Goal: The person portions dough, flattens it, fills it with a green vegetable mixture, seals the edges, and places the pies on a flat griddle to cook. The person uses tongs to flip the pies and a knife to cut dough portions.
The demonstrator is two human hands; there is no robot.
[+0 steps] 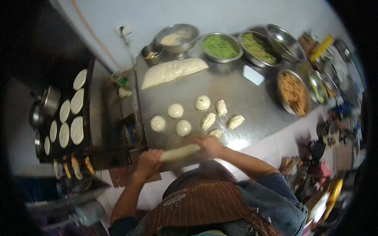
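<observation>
A pale strip of dough (180, 152) spans the space between my hands at the near edge of the steel worktable (236, 94). My left hand (150, 162) grips its left end, and my right hand (210, 146) holds the other end; both are slightly blurred. Just beyond my right hand lies a small dough lump (215, 134), partly hidden by it. More uneven pieces, including a folded dough piece (208, 121), sit nearby. Several smooth dough balls rest to the left, among them a dough ball (183, 128) close to the strip. Farther back stretches a large dough slab (174, 72).
Along the back stand a bowl of chopped greens (220, 47), a bowl of mixed vegetables (258, 48) and a bowl of pale paste (177, 37). A bowl of brown filling (293, 93) is at right, near a white scraper (253, 75). Flatbreads (77, 101) lie on a dark griddle (87, 118) at left.
</observation>
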